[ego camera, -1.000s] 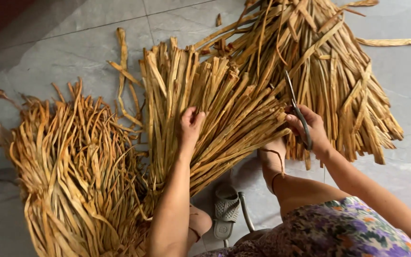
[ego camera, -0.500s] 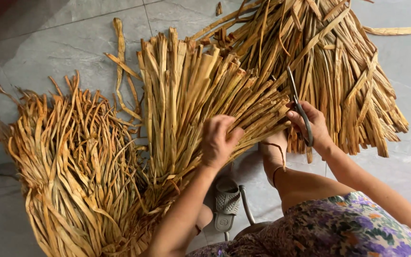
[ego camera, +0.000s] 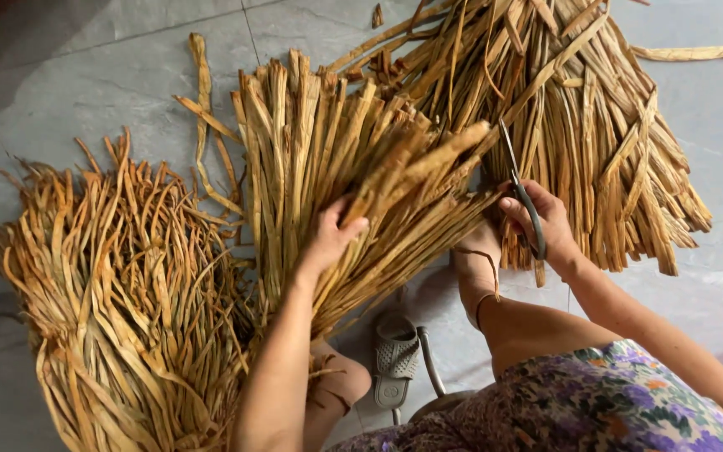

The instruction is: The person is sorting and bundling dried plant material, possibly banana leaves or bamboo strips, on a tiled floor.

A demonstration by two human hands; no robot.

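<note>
On the floor [ego camera: 110, 75], centre: fanned bundle [ego camera: 328, 167] of dried leaf strips, cut ends pointing far. Left hand [ego camera: 328, 238] rests on the bundle's near-right part, fingers curled loosely around a few strips, not fully closed. Right hand [ego camera: 546, 222] is closed around scissors [ego camera: 522, 188], blades nearly together, tips pointing far, just beside the bundle's right edge. Left pile [ego camera: 110, 301] lies loose; right pile [ego camera: 579, 142] lies far right.

Judgement: the left hand should gather the strips tightly and level the ends before any cut; keep fingers clear of the blades.

Versus 0.5 s ago: left hand sits further left and farther in; scissors hardly changed.
</note>
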